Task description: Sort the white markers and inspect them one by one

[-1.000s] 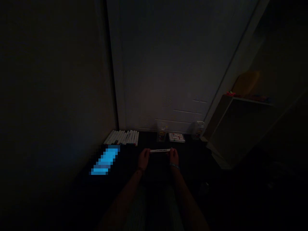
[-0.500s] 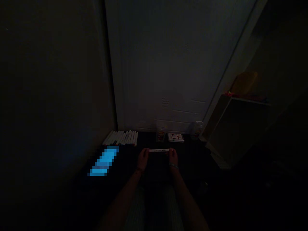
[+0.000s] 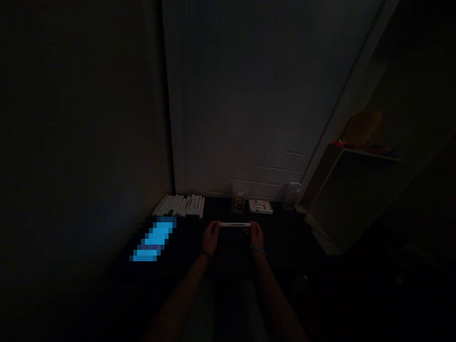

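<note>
A white marker point(image 3: 235, 224) with dark print lies level between my two hands, above the dark table point(image 3: 231, 256). My left hand point(image 3: 211, 236) pinches its left end. At the right end, my right hand point(image 3: 256, 235) has its fingers closed on the marker too. Beyond my left hand, several white markers point(image 3: 183, 205) lie side by side in a row. Behind the held marker stands a clear plastic case point(image 3: 238, 201) with a coloured label, and beside it lies a flat pack of markers point(image 3: 261, 206). The scene is very dark, so finger detail is faint.
A blurred, glowing blue screen point(image 3: 154, 240) lies at the table's left. Another clear case point(image 3: 292, 195) stands at the back right by the pale wall panel point(image 3: 245, 104). A cabinet point(image 3: 349, 194) with a yellowish object point(image 3: 363, 127) on top rises at the right.
The view has tilted slightly, so everything sits a little lower in the picture. Both hands still hold the marker in nearly the same place.
</note>
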Demonstrator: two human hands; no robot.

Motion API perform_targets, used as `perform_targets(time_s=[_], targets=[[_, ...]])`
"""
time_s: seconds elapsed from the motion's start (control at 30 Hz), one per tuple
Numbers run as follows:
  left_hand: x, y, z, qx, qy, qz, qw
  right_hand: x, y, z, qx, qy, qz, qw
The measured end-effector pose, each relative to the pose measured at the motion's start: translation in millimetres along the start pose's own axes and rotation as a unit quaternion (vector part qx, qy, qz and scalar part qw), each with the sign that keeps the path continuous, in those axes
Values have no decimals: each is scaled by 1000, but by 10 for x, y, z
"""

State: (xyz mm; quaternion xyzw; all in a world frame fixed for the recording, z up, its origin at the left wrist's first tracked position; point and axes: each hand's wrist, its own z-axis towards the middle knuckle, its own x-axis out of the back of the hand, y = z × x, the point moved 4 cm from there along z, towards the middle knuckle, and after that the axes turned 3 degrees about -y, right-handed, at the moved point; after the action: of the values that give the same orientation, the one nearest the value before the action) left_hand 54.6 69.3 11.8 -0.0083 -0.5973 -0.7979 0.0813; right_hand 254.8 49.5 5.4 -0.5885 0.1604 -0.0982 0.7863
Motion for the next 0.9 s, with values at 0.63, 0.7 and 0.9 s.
perform_targets(time_s=[0.63,0.7,0.9], targets=[[-9,21,1,-7,-5,24,1000,123,31,210,-33,79,61,994],[-52,43,-9,-26,-29,43,998,158,-220,400,0,105,42,994],[-218,54,-62,-43,-105,78,990,171,-1403,1099,179,123,-66,974]])
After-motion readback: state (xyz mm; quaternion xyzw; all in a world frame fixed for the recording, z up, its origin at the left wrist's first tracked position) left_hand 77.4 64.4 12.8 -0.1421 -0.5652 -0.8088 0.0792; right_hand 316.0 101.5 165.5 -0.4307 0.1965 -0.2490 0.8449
